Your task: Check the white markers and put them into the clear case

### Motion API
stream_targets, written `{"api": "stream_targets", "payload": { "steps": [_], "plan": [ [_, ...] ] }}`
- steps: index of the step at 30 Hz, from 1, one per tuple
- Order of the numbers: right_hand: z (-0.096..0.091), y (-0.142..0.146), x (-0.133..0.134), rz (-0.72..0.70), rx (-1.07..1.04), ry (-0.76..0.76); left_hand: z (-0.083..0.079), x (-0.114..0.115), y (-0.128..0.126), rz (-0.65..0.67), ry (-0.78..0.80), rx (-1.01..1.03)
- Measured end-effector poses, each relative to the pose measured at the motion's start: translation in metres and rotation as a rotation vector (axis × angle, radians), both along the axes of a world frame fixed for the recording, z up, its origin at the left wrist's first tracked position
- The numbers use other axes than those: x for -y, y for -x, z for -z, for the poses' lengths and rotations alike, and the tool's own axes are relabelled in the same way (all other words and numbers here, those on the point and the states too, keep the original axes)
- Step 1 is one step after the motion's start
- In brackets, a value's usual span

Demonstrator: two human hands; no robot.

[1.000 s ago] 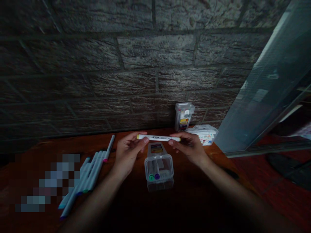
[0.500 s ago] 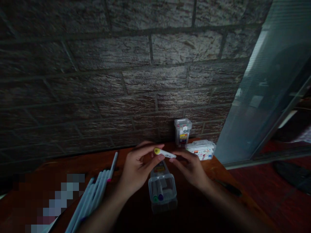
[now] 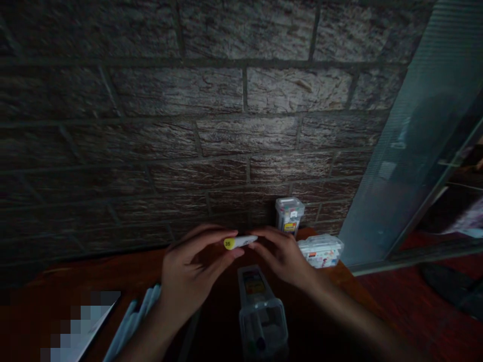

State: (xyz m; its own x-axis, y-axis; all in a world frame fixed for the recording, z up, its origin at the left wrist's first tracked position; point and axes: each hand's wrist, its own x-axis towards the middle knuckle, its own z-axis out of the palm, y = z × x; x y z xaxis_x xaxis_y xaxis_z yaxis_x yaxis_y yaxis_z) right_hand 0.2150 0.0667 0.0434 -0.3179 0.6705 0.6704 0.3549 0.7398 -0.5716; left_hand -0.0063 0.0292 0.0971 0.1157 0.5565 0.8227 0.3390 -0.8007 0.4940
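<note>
A white marker (image 3: pixel 244 241) with a yellow end numbered 35 is held level between both hands, above the table. My left hand (image 3: pixel 192 266) pinches it near the yellow end with thumb and fingers. At the other end, the fingertips of my right hand (image 3: pixel 285 259) close on the white barrel. Below them an open clear plastic box (image 3: pixel 264 322) lies on its side, its mouth toward me, with a few markers inside showing dark ends. Several white markers (image 3: pixel 130 322) lie side by side at the left, partly hidden by my left forearm.
Against the brick wall (image 3: pixel 226 130) stands a lidded clear box of markers (image 3: pixel 290 216). Beside it is a clear case with a printed label (image 3: pixel 320 251). The wooden table (image 3: pixel 94 266) ends at the right before a glass panel (image 3: pixel 392 166). A blurred-out flat item (image 3: pixel 83 327) lies at lower left.
Both hands have shifted left with the marker, whose numbered yellow end now faces me more. The view has tilted up, so the table things sit lower.
</note>
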Motion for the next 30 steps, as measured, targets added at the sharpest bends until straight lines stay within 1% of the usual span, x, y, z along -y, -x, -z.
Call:
{"api": "stream_targets", "payload": {
  "steps": [3,8,13,19,21,24,28,30],
  "plan": [
    [-0.006,0.011,-0.011,-0.043,0.015,-0.039,-0.003,-0.002,0.009,-0.042,0.004,0.011],
    [-0.002,0.014,-0.021,-0.107,0.029,-0.102,-0.007,0.000,-0.001,0.014,-0.011,-0.063],
    [0.002,0.012,-0.023,-0.134,0.063,-0.133,-0.004,0.000,-0.008,0.068,0.000,-0.088],
    [0.002,0.014,-0.019,-0.178,0.120,-0.147,-0.003,0.002,-0.009,0.072,-0.022,-0.119],
    [0.002,0.013,-0.018,-0.170,0.128,-0.137,-0.004,0.004,-0.007,0.055,-0.022,-0.124],
    [-0.001,0.010,-0.016,-0.127,0.144,-0.149,-0.003,0.005,-0.002,-0.007,-0.024,-0.088],
    [-0.008,0.005,-0.014,-0.094,0.128,-0.197,-0.005,0.005,0.005,-0.097,0.058,0.027],
    [-0.011,0.004,-0.012,-0.077,0.119,-0.215,-0.007,0.004,0.006,-0.089,0.096,0.104]
  ]
}}
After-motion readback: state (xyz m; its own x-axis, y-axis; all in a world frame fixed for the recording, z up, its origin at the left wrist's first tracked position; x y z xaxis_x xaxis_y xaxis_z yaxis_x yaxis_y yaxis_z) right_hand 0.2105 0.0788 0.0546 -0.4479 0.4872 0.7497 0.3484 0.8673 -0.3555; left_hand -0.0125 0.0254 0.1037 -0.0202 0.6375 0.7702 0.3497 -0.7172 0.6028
